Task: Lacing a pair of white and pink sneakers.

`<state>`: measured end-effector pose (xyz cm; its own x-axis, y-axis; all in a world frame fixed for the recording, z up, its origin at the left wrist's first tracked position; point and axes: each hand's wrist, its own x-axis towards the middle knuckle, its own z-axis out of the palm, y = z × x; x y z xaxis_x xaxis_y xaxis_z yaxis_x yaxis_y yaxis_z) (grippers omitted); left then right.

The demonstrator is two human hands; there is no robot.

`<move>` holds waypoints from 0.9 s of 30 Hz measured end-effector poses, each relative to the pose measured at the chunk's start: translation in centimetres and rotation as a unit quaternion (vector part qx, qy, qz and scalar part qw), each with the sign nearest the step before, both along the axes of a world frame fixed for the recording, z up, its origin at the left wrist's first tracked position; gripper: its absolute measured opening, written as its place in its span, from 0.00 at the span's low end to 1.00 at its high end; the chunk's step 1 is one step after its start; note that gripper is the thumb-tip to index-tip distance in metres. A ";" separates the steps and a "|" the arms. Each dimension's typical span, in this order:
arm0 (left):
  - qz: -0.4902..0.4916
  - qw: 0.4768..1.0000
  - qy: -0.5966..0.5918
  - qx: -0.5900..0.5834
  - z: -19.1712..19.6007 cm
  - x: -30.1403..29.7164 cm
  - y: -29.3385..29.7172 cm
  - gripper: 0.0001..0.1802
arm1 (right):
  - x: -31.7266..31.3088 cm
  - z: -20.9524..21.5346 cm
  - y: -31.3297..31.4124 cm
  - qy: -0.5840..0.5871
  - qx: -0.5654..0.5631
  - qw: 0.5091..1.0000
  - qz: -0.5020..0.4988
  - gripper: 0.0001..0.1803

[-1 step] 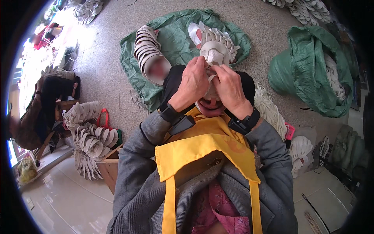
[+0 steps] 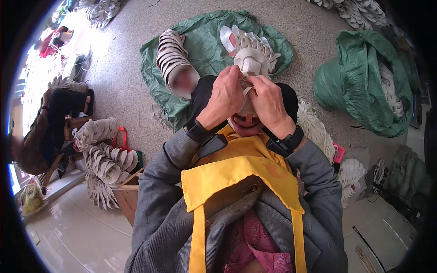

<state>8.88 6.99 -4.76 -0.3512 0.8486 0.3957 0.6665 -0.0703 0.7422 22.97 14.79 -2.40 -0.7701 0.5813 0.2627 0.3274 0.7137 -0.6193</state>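
An off-white shoe upper [image 2: 246, 122] with reddish-pink lining lies across my lap, its heel opening toward me. My left hand [image 2: 223, 95] is bent over its left side, thumb and fingertips pinched together near the top. Opposite it, my right hand [image 2: 269, 101] pinches a narrow whitish shoelace [image 2: 248, 90], which loops down between the two hands. The fingertips of both hands nearly meet over the upper, and they hide the eyelets and the exact grip of the left fingers. Just beyond them rests a fanned row of similar shoe uppers [image 2: 253, 61].
A green woven sheet [image 2: 205, 34] on the floor carries that row and a curved stack of uppers [image 2: 170, 59]. At right stands a green sack [image 2: 355, 86], beside white laces [image 2: 314, 129]. More uppers [image 2: 107, 157] sit by a wooden box [image 2: 127, 200]; another person [image 2: 50, 123] is at far left.
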 end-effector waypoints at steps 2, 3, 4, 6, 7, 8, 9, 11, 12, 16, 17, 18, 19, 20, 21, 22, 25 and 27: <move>-0.006 1.000 -0.008 0.004 0.3 -0.2 0.0 0.07 | -0.1 -0.1 0.1 0.002 0.010 1.000 -0.001 0.08; -0.011 1.000 -0.015 0.004 0.3 -0.4 -0.1 0.08 | -0.2 -0.3 0.2 0.001 0.019 1.000 -0.006 0.08; -0.016 1.000 -0.022 0.005 0.4 -0.5 -0.2 0.08 | -0.4 -0.5 0.2 0.000 0.028 1.000 -0.010 0.07; -0.015 1.000 -0.026 -0.001 0.5 -0.5 -0.3 0.08 | -0.9 -0.4 0.3 0.007 0.045 0.999 -0.004 0.06; -0.011 1.000 -0.025 -0.008 0.6 -0.5 -0.4 0.08 | -1.0 -0.4 0.4 0.011 0.054 0.998 0.000 0.06; -0.006 1.000 -0.022 -0.016 0.7 -0.5 -0.4 0.08 | -1.1 -0.3 0.4 0.013 0.057 0.998 0.001 0.06; 0.002 1.000 -0.019 -0.015 0.9 -0.4 -0.4 0.08 | -1.2 -0.2 0.5 0.016 0.060 0.998 0.003 0.06; 0.017 1.000 -0.011 -0.012 1.3 -0.1 -0.2 0.07 | -1.2 0.1 0.6 0.026 0.060 0.998 0.008 0.06; 0.019 0.999 -0.021 -0.020 1.4 -0.2 -0.3 0.08 | -0.7 0.2 0.6 0.033 0.057 0.998 0.012 0.06; 0.022 0.998 -0.046 -0.036 1.4 -0.1 -0.5 0.09 | 2.4 2.1 0.2 0.061 -0.019 0.998 0.030 0.05; 0.022 0.998 -0.049 -0.036 1.4 0.0 -0.5 0.10 | 3.2 2.3 -0.1 0.066 -0.042 0.997 0.030 0.05; 0.022 0.998 -0.043 -0.036 1.3 0.1 -0.5 0.11 | 3.9 2.7 -0.4 0.082 -0.036 0.996 0.028 0.06; 0.022 0.998 -0.037 -0.036 1.1 0.1 -0.5 0.11 | 4.5 3.2 -1.0 0.083 -0.063 0.994 0.028 0.06; 0.022 0.999 -0.032 -0.035 1.0 0.1 -0.4 0.11 | 5.0 4.7 -1.6 0.085 -0.090 0.992 0.028 0.06; 0.022 0.999 -0.032 -0.028 0.9 0.2 -0.3 0.11 | 5.6 6.4 -2.3 0.087 -0.117 0.989 0.030 0.05; 0.025 0.999 -0.031 -0.028 0.7 0.2 -0.4 0.11 | 6.2 8.1 -3.0 0.085 -0.136 0.986 0.038 0.05; 0.028 0.999 -0.030 -0.030 1.1 0.1 -0.6 0.11 | 9.6 15.4 -3.7 0.073 -0.196 0.977 0.041 0.05; 0.027 0.999 -0.024 -0.020 1.1 0.2 -0.5 0.11 | 11.1 17.5 -3.4 0.114 -0.170 0.978 0.043 0.06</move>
<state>9.09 6.51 -3.63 -0.4142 0.8428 0.3437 0.6325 -0.0051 0.7746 34.07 11.40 15.08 -0.7638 0.6007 0.2363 0.1015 0.4733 -0.8750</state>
